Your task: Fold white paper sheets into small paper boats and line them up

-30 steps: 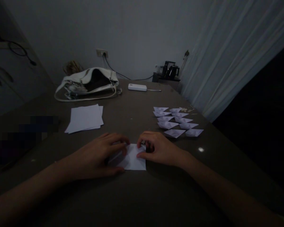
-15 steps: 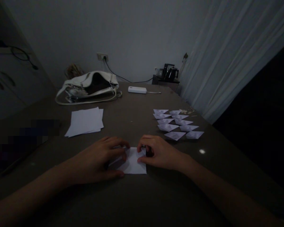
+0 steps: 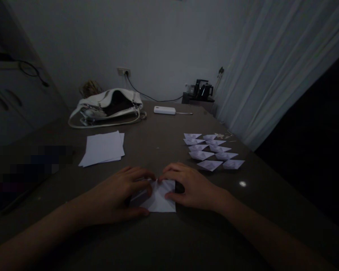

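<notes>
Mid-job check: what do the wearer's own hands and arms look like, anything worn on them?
The left hand and right hand are ungloved. The left forearm and right forearm are bare as far as they show, with no sleeve, watch, cable or marking visible. It is too dim to rule out small rings.

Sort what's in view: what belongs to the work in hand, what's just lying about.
Seemingly part of the work:
- folded sheet under both hands
- paper boats
- loose sheets

Apparently just lying about:
- bag
- white device
- kettle
</notes>
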`<state>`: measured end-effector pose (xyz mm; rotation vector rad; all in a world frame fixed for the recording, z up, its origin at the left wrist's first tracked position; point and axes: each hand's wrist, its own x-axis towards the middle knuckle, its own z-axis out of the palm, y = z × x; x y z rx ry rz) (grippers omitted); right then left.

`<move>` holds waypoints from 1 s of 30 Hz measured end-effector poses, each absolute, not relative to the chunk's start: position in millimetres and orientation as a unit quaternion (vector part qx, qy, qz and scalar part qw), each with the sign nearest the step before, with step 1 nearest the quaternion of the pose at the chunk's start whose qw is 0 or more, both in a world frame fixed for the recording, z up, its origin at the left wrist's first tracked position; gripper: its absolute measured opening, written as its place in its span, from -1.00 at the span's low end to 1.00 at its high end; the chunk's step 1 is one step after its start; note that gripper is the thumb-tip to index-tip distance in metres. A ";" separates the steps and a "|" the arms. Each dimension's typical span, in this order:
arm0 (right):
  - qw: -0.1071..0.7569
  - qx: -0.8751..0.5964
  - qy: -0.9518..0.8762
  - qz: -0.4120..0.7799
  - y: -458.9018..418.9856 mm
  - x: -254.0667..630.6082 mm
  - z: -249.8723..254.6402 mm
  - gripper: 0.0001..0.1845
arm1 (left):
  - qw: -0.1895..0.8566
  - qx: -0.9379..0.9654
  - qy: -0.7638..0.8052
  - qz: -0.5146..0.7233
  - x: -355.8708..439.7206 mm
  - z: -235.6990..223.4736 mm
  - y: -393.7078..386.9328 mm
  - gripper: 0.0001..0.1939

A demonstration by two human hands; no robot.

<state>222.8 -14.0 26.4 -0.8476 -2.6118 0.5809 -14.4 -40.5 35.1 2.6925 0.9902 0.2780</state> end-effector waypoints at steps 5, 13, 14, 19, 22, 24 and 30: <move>0.156 -0.300 -0.923 0.183 -12.3 223.9 25.9 -0.60 | 0.131 0.928 0.331 0.107 -15.6 33.0 -39.4 -0.68; 0.151 -0.307 -0.917 0.203 -11.7 225.1 25.5 -0.59 | 0.131 0.928 0.334 0.097 -13.6 35.9 -41.1 -0.69; 0.149 -0.309 -0.916 0.206 -11.6 225.2 25.6 -0.60 | 0.132 0.928 0.333 0.099 -13.4 36.1 -41.1 -0.69; 0.142 -0.315 -0.913 0.217 -10.7 225.4 26.0 -0.59 | 0.138 0.927 0.333 0.100 -13.6 36.0 -40.9 -0.68; 0.141 -0.318 -0.912 0.219 -10.8 225.2 25.9 -0.60 | 0.140 0.927 0.334 0.095 -13.1 36.9 -41.3 -0.71; 0.139 -0.320 -0.911 0.218 -11.0 225.0 25.9 -0.61 | 0.140 0.926 0.338 0.091 -12.8 37.6 -41.7 -0.73; 0.142 -0.322 -0.913 0.207 -11.8 224.2 27.2 -0.61 | 0.119 0.933 0.329 0.083 -12.9 40.9 -43.3 -0.71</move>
